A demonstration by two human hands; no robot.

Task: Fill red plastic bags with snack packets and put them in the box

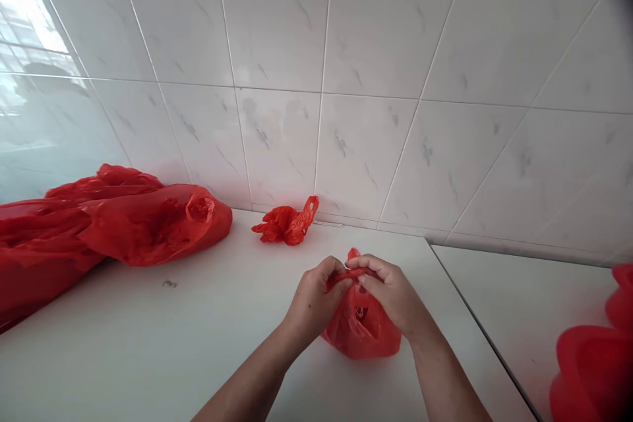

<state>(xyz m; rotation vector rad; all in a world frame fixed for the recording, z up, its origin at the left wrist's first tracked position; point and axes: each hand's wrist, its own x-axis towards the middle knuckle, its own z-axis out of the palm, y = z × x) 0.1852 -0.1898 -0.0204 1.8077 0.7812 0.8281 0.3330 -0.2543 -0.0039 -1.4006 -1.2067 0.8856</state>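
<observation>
A thin red plastic bag [364, 336] sits on the white tabletop in front of me, its lower part bulging. Something dark shows faintly through its side, too unclear to name. My left hand [321, 290] pinches the gathered top of the bag between thumb and fingers. From the other side my right hand [390, 287] grips the same twisted top, its fingertips close to those of the left. A small red tip of the bag sticks up above the fingers. The fingers partly hide the top.
A crumpled red plastic bag [285, 224] lies near the tiled wall [366, 158]. Large red plastic bags [148, 224] are heaped at the left. Red rounded objects [588, 369] stand at the right edge. A seam [479, 326] divides the white tabletop [148, 349].
</observation>
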